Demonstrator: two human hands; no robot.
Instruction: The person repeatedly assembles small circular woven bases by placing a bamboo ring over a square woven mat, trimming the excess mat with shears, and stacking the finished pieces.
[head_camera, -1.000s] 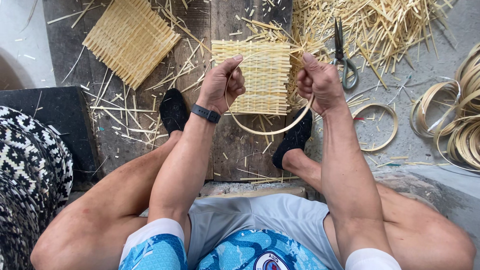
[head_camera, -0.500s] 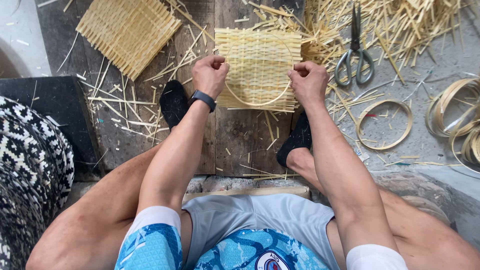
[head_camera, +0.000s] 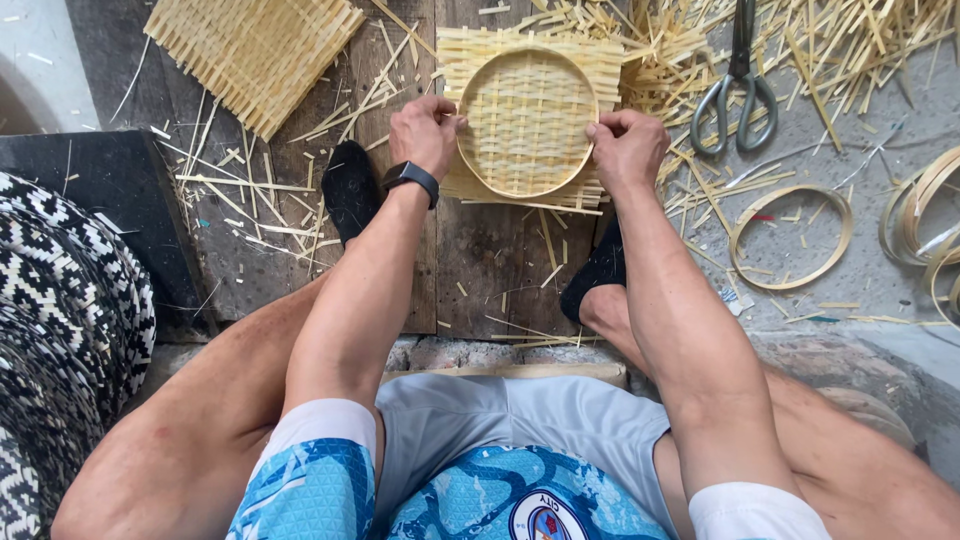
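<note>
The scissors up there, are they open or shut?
Shut. The scissors lie on the floor among the straw scraps, with the two handle loops side by side and the blades together in one straight line.

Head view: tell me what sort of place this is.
Probably a home basket-weaving spot on the floor. Both hands hold a woven bamboo mat pressed into a hoop; split strips, scissors and spare hoops lie about.

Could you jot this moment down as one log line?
left hand: grips hoop rim | right hand: grips opposite rim | hoop: on woven mat | scissors: beside, untouched
</note>
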